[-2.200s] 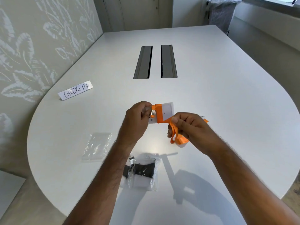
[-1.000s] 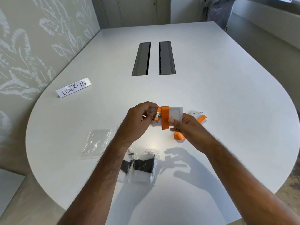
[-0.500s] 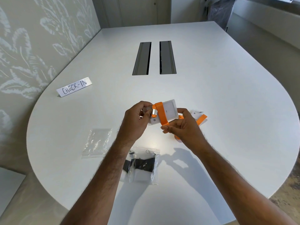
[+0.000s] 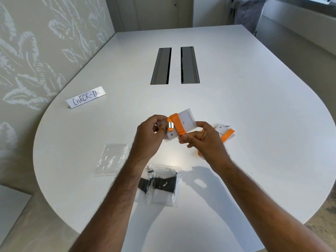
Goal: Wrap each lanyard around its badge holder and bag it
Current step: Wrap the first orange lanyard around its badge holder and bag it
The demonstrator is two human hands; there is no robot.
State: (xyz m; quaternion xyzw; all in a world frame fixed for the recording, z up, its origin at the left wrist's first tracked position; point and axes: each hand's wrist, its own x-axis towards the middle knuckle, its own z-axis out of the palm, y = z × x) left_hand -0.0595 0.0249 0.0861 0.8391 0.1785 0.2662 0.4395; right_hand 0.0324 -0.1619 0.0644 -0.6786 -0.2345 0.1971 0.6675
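My left hand [image 4: 149,135] pinches the clip end of the badge holder [image 4: 183,124], fingers curled around its metal clasp [image 4: 170,125], holding it above the counter [image 4: 236,99]. My right hand [image 4: 203,140] pinches the orange lanyard [image 4: 177,124] at the holder's lower edge, thumb and forefinger clamped on the strap, which runs in one band across the clear holder. The rest of the strap trails down behind my right hand toward four o'clock.

Just beyond my right hand, at three o'clock, a second badge holder [image 4: 224,131] with an orange strap lies flat on the counter. At six o'clock, below my wrists, sits a clear bag [image 4: 163,188] holding a badge wrapped in a black lanyard. At eight o'clock an empty clear zip bag [image 4: 111,160] lies flat. Further out at ten o'clock stands a folded paper sign [image 4: 85,97] reading CHECK-IN. At twelve o'clock, two dark cable slots [image 4: 174,65] are set side by side into the counter.
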